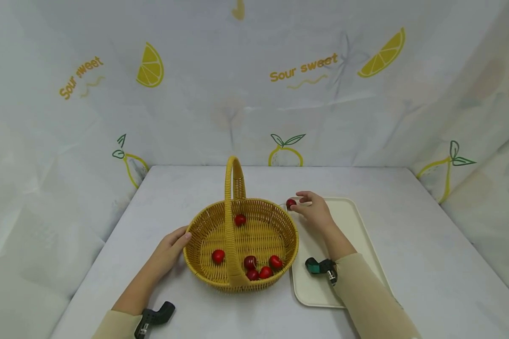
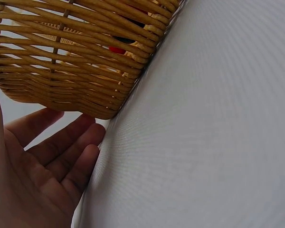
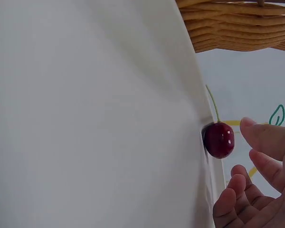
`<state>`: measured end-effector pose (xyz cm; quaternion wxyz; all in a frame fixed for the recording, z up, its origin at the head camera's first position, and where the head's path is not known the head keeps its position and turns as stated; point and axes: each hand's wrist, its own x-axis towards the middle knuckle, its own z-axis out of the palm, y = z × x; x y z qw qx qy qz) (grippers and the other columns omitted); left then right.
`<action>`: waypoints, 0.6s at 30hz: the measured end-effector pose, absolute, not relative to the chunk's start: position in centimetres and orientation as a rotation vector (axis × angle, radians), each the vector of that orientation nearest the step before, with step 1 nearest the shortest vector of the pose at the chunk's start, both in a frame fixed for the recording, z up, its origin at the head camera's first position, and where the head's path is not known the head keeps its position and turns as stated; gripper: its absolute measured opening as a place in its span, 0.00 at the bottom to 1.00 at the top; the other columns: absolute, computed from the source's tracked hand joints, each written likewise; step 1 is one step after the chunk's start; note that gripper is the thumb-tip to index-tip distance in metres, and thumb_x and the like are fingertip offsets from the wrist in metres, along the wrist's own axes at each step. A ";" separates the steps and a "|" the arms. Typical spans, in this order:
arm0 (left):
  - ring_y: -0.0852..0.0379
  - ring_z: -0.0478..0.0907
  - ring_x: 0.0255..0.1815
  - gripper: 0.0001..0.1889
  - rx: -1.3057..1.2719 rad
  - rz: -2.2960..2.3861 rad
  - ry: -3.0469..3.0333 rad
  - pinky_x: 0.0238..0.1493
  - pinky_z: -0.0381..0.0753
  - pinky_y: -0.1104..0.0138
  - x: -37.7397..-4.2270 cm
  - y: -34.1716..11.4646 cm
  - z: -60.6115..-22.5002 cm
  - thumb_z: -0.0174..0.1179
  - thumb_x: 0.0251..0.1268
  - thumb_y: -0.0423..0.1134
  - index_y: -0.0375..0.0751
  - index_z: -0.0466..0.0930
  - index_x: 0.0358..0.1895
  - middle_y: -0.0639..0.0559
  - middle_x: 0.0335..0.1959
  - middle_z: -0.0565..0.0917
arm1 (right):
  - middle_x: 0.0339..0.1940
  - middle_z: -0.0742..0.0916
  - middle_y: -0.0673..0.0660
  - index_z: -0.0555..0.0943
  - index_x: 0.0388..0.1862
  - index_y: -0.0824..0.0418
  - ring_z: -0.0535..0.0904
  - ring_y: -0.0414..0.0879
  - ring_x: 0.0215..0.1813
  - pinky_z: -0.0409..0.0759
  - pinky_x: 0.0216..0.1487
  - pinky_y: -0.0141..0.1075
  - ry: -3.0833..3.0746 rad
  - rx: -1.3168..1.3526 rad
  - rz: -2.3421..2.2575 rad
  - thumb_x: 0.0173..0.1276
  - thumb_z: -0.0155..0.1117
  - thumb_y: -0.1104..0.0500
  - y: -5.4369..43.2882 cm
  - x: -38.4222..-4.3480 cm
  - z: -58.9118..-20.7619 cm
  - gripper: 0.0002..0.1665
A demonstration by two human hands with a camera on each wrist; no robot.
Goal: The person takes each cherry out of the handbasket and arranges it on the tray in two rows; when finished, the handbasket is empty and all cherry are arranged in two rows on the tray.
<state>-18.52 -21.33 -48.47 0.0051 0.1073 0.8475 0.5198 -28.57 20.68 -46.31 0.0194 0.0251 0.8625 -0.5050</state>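
On the table stands a yellow wicker basket (image 1: 258, 202) with a tall handle, several red cherries (image 1: 265, 272) inside. My left hand (image 1: 174, 242) holds its left rim, the thumb over the edge and the fingers (image 2: 80, 130) against the outer wall. To the right lies a cream tray (image 1: 343, 226). A dark red cherry (image 3: 219, 140) with a green stem sits in the tray's far left corner. Beside it is my right hand (image 1: 316, 212); in the right wrist view its thumb and fingers are spread, with a small gap to the cherry.
The basket's right side reaches over the tray's left edge. A white cloth (image 1: 195, 117) with lemon prints hangs behind the table. Black wrist devices (image 1: 322, 268) are strapped to both forearms.
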 end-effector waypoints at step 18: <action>0.35 0.66 0.74 0.27 0.325 1.620 2.649 0.73 0.58 0.39 -18.4 -21.2 -48.2 0.47 0.83 0.49 0.32 0.72 0.72 0.36 0.69 0.76 | 0.62 0.79 0.63 0.73 0.72 0.61 0.78 0.53 0.51 0.78 0.42 0.34 2.490 -0.025 -1.801 0.74 0.67 0.55 20.8 -26.3 -40.2 0.31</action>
